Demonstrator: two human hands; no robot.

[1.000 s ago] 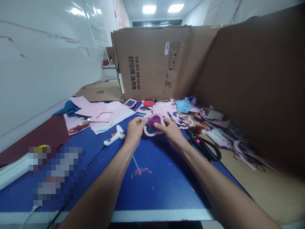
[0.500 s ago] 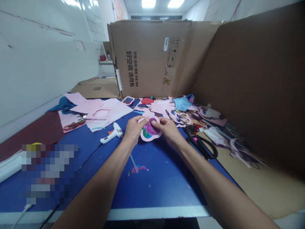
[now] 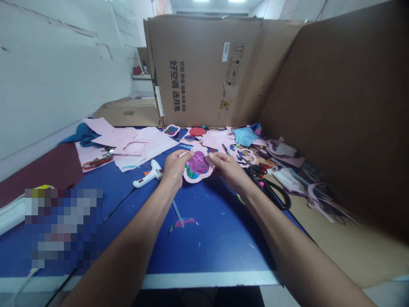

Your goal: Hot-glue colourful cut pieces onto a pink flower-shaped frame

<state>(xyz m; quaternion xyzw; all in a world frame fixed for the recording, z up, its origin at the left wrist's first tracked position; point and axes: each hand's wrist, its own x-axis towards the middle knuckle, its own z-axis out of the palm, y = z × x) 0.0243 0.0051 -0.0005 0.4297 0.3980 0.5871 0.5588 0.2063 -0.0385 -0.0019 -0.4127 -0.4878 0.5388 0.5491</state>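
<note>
Between both hands is a flower-shaped pink paper frame (image 3: 195, 178) with a purple, green and blue patterned fabric piece (image 3: 198, 163) showing in its middle. My left hand (image 3: 176, 168) pinches its left edge, thumb on top. My right hand (image 3: 227, 169) grips the right edge between thumb and fingers. The piece is held above the blue table (image 3: 204, 238), tilted toward me. Left of my left hand lies a white glue gun (image 3: 148, 175) with a black cord. Below the hands, a curved fabric scrap (image 3: 183, 224) and a thin strip lie on the table.
Pink paper sheets (image 3: 128, 143) and red-handled pliers (image 3: 98, 162) lie at the back left. Black-handled scissors (image 3: 275, 194), a pen (image 3: 226, 149) and many paper scraps (image 3: 287, 179) cover the right side. Cardboard walls (image 3: 204, 76) stand behind and right.
My right thumb has moved off the fabric middle to the paper's right edge, uncovering more of the purple pattern. The piece has shifted slightly left. The camera view has tilted down a little.
</note>
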